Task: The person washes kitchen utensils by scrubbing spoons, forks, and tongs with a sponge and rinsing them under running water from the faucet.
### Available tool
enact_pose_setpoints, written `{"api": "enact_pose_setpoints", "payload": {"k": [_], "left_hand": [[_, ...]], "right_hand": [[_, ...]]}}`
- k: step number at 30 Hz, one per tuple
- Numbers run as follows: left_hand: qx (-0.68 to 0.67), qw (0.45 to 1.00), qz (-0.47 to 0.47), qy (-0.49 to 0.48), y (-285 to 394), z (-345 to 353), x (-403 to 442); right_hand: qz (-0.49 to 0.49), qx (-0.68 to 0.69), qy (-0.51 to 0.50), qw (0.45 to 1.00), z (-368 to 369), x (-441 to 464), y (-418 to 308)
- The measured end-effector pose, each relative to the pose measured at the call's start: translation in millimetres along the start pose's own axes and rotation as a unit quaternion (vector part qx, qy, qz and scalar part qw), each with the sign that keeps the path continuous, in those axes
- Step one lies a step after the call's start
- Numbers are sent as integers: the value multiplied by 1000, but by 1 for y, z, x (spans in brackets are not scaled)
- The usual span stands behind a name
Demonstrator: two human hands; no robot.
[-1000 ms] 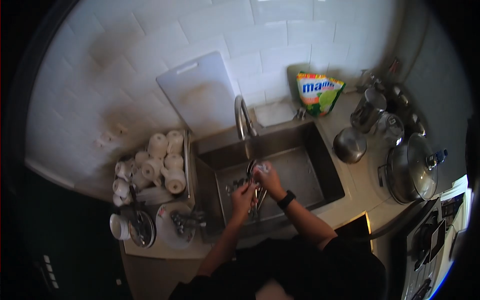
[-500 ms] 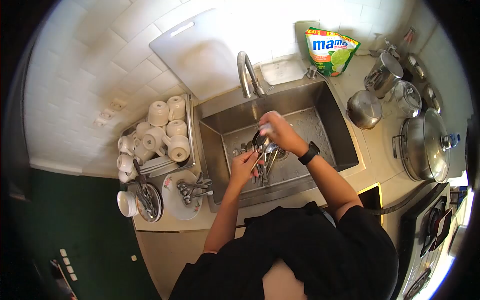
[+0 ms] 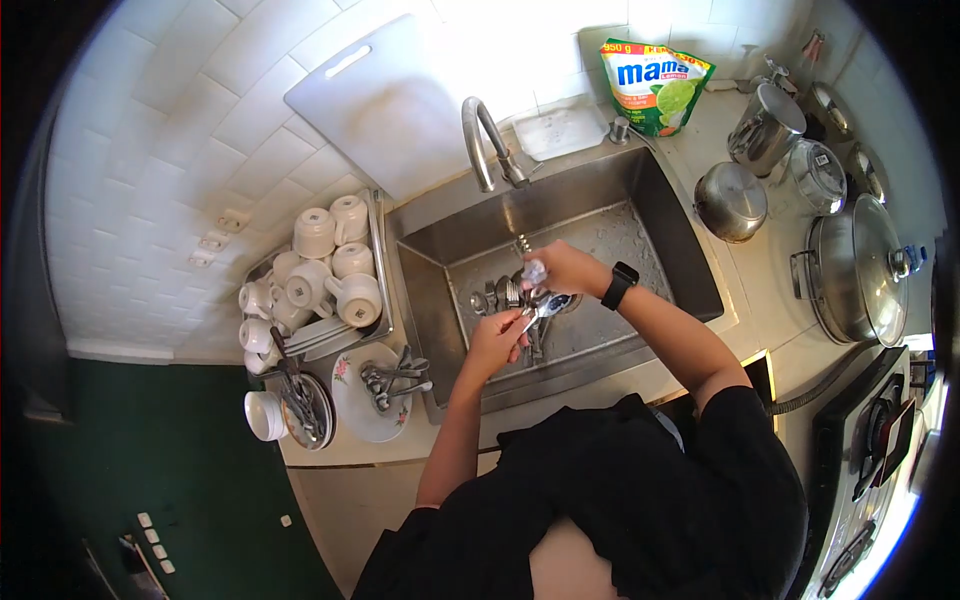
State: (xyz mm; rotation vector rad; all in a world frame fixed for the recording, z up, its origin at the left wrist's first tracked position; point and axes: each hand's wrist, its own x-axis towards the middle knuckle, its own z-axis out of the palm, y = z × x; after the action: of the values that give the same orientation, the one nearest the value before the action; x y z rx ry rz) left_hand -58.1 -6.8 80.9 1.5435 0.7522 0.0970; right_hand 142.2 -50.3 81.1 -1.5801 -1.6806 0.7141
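Observation:
Over the steel sink point(image 3: 640, 350), my left hand point(image 3: 494, 345) is closed round the handle of a spoon point(image 3: 552, 304), whose shiny bowl points up and right. My right hand point(image 3: 568, 270), with a black watch on its wrist, is closed on a small whitish thing point(image 3: 535, 272) too blurred to name. It is just above the spoon. Below both hands, forks and spoons point(image 3: 490, 297) lie on the sink floor, partly hidden by my fingers. The curved faucet point(image 3: 476, 140) stands behind the sink.
White cups point(image 3: 315, 232) fill a rack on the left. Beside it, a floral plate point(image 3: 345, 405) bears several spoons. A soap pouch point(image 3: 655, 90) and a white tray point(image 3: 560, 132) stand behind. Pots point(image 3: 730, 200) and a large lidded pan point(image 3: 850, 270) are on the right.
My right hand has come down towards the left hand, and the spoon's bowl now shows between them. My left hand keeps its closed hold. The whole view has shifted slightly.

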Motion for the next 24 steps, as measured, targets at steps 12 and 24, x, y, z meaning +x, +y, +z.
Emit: {"api": "enact_pose_setpoints", "payload": {"k": [12, 24], "left_hand": [[31, 997, 16, 66, 0, 0, 6], [34, 998, 11, 55, -1, 2, 7]], "right_hand": [[-106, 0, -6, 994, 9, -4, 3], [46, 177, 67, 981, 1, -7, 7]]}}
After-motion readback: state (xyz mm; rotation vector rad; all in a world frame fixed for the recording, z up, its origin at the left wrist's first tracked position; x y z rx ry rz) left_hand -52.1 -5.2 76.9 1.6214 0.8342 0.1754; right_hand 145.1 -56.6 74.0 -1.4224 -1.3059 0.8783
